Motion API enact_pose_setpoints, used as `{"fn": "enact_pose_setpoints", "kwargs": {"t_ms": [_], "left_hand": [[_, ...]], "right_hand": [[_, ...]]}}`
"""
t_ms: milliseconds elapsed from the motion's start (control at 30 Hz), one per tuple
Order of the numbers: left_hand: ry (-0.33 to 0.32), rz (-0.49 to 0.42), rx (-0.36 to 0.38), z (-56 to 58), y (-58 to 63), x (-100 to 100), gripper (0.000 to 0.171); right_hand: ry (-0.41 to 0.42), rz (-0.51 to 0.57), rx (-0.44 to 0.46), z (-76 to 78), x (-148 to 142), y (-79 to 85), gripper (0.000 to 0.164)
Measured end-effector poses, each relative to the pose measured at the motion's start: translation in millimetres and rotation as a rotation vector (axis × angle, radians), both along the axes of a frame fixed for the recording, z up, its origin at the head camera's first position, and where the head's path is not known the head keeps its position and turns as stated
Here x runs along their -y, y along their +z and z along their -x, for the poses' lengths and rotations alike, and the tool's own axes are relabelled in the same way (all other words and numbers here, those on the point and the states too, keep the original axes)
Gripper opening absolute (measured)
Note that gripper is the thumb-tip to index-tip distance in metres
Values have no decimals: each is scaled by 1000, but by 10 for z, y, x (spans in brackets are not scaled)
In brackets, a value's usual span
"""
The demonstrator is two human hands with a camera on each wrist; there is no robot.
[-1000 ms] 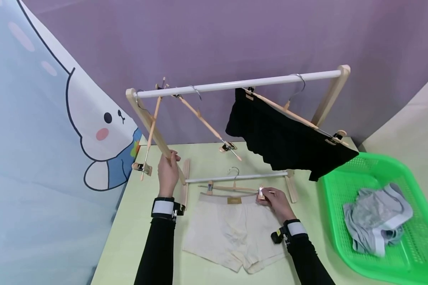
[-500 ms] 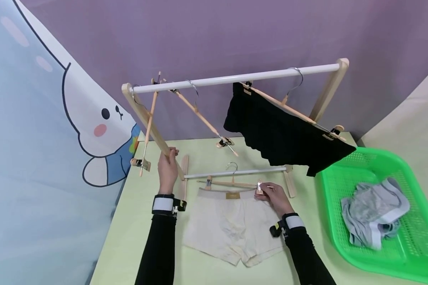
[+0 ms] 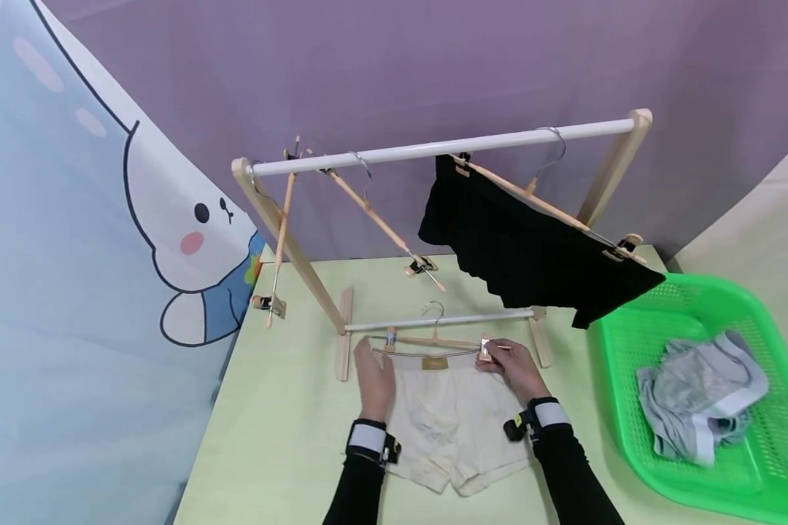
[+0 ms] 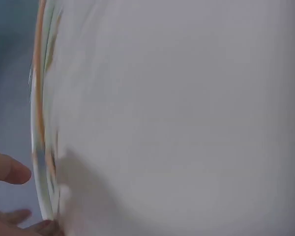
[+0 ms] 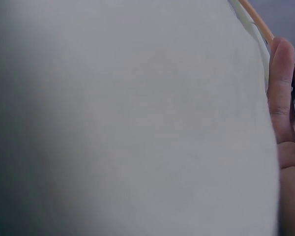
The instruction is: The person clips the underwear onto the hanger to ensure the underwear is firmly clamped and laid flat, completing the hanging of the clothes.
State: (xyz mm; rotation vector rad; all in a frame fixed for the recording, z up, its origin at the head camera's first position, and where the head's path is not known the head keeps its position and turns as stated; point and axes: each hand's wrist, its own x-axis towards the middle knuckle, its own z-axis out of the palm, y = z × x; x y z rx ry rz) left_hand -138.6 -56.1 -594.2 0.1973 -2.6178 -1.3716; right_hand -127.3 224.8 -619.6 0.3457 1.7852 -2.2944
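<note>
White shorts (image 3: 456,419) lie on the green table (image 3: 269,445), waist at the far side. The left hand (image 3: 374,383) is at the waist's left end, its thumb and fingers apart; I cannot tell if they touch the hanger (image 3: 443,341) there. The right hand (image 3: 517,372) pinches the right clip (image 3: 484,348), its fingers tight on it. The hanger runs along the waist, hook pointing away. To the right, grey clothes (image 3: 699,397) sit in a green basket (image 3: 729,502). Behind, black shorts (image 3: 532,248) and two more hangers (image 3: 371,211) hang from the rack (image 3: 394,154). Farthest back is a purple wall (image 3: 433,65).
</note>
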Motion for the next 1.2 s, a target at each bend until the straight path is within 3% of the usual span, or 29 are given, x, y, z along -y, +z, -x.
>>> {"fn": "enact_pose_setpoints", "kwargs": {"t_ms": [100, 167, 467, 633, 800, 1000, 1100, 1200], "left_hand": [[-98, 118, -71, -23, 10, -245, 46], [-174, 155, -69, 9, 50, -405, 44], [-661, 166, 117, 385, 164, -986, 45], [-830, 208, 201, 544, 148, -1142, 42], [-909, 238, 232, 634, 103, -1208, 37], [-876, 252, 230, 707, 109, -1226, 36], [-871, 212, 257, 725, 107, -1236, 34], [-877, 165, 290, 742, 108, -1258, 33]], "right_hand": [[3, -2, -25, -3, -18, -14, 48], [8, 1, -38, -13, -22, -27, 50], [84, -21, -49, -54, -7, -73, 52], [129, -49, -65, -57, 9, -77, 51], [136, -30, -93, -59, -3, -79, 52], [118, -27, -90, -24, 3, -33, 53], [119, -131, -63, -58, -9, 77, 55], [70, -340, -52, -125, -72, 236, 55]]}}
